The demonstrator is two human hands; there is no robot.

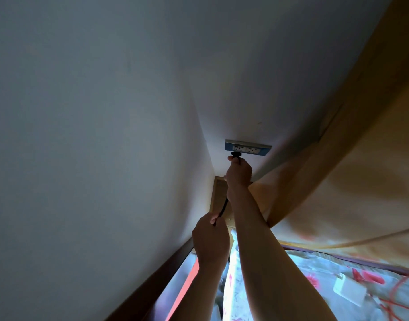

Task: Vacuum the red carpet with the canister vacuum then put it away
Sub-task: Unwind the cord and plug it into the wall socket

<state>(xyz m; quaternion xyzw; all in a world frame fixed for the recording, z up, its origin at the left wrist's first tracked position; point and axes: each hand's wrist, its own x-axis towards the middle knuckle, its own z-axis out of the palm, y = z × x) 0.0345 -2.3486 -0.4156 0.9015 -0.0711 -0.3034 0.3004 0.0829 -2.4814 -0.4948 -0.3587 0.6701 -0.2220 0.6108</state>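
Gripping the black power cord [223, 208] well below the wall socket [248, 148], the left hand [210, 238] has its fingers curled round the cable. From there the power cord runs up towards the socket, fairly straight between the two hands. Its plug [236, 155] sits right at the socket's left outlet, with its front end facing the plate. The plug's long axis is square to the wall and in line with the cord behind it; whether the pins are seated is hidden. The right hand [239, 169], just under the socket, pinches the plug body between thumb and fingers. This looks like the power step of the vacuuming job, though I cannot tell plugging in from pulling out. The next move likely calls for a straight push or pull along the plug's axis, without twisting. The canister vacuum and red carpet are out of view.
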